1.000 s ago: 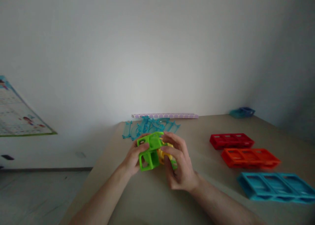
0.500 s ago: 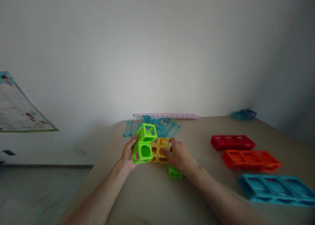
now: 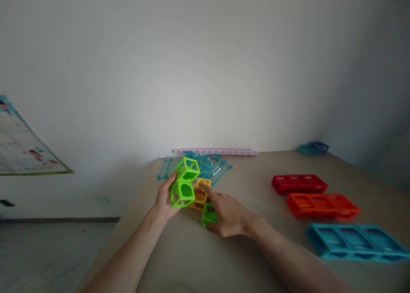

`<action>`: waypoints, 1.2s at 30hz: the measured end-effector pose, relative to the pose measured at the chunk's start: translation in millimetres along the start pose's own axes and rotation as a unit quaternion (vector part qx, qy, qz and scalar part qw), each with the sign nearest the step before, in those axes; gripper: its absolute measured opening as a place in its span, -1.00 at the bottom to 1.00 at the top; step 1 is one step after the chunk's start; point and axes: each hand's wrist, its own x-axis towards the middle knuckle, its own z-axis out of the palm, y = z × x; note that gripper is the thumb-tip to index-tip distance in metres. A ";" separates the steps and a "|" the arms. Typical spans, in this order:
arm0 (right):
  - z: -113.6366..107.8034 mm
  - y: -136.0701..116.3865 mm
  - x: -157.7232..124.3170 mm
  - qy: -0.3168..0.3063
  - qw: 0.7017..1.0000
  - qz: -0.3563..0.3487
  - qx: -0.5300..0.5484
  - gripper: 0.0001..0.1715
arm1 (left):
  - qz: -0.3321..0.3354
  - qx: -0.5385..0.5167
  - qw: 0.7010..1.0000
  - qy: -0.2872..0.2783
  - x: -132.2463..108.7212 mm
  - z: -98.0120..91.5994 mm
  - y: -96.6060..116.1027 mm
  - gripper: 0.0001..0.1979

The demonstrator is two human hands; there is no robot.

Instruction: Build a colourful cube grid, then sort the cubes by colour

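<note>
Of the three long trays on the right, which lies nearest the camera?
The blue tray; the orange tray lies behind it, the red tray farthest back.

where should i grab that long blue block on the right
Pinch the long blue block across its narrow width at the middle cell, fingers coming down from above. It lies flat on the table, openings up, with both long sides free of the orange block.

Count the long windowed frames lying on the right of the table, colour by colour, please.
Red frame: 1
Orange frame: 1
Blue frame: 1
Total: 3
</note>
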 end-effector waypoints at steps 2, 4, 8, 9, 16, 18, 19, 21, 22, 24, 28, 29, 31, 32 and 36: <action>-0.3 1.3 1.1 0.012 0.999 -0.002 0.036 0.03 | -0.007 0.003 1.000 0.000 1.3 0.1 -0.5 -0.76; -1.6 3.5 3.2 0.035 0.993 0.007 0.110 -0.08 | -0.008 0.007 1.000 -0.003 1.9 0.6 -0.9 -0.76; -2.6 5.9 7.6 0.117 0.930 0.061 0.344 -0.44 | -0.018 0.018 1.000 -0.007 1.6 1.5 -1.2 -0.75; -2.1 5.4 8.7 0.145 0.902 0.071 0.401 -0.52 | -0.019 0.020 1.000 -0.008 1.5 1.4 -1.4 -0.74; 9.4 -1.7 17.6 0.284 0.794 0.098 0.528 -0.60 | 0.058 0.021 0.998 -0.024 1.2 3.9 -7.7 -0.70; 12.5 -2.2 19.8 0.309 0.779 0.095 0.538 -0.59 | 0.091 0.029 0.994 -0.053 0.3 6.4 -8.7 -0.62; 13.4 -2.1 20.7 0.322 0.772 0.094 0.540 -0.59 | 0.105 0.039 0.991 -0.066 -0.3 7.7 -8.8 -0.57; 14.1 -0.6 22.3 0.348 0.759 0.098 0.541 -0.59 | 0.134 0.064 0.986 -0.077 -1.9 10.2 -8.8 -0.49; 14.0 0.7 22.8 0.359 0.755 0.101 0.539 -0.60 | 0.148 0.077 0.983 -0.076 -2.8 11.2 -9.1 -0.45; 13.7 3.9 23.5 0.372 0.753 0.103 0.533 -0.60 | 0.172 0.102 0.978 -0.066 -4.5 12.7 -10.7 -0.39; 14.4 8.5 22.3 0.366 0.766 0.102 0.518 -0.60 | 0.178 0.145 0.971 -0.062 -6.6 13.7 -18.2 -0.31; 14.8 8.5 21.5 0.360 0.772 0.102 0.513 -0.59 | 0.177 0.153 0.970 -0.064 -6.7 13.7 -20.4 -0.29; 15.5 7.5 19.7 0.345 0.784 0.099 0.506 -0.58 | 0.178 0.162 0.968 -0.064 -6.2 13.6 -24.1 -0.28; 15.6 6.7 18.8 0.336 0.791 0.093 0.502 -0.57 | 0.181 0.164 0.968 -0.062 -5.8 13.6 -25.3 -0.27; 15.0 3.7 16.1 0.307 0.842 0.047 0.441 -0.53 | 0.194 0.166 0.965 -0.056 -5.9 14.5 -25.1 -0.28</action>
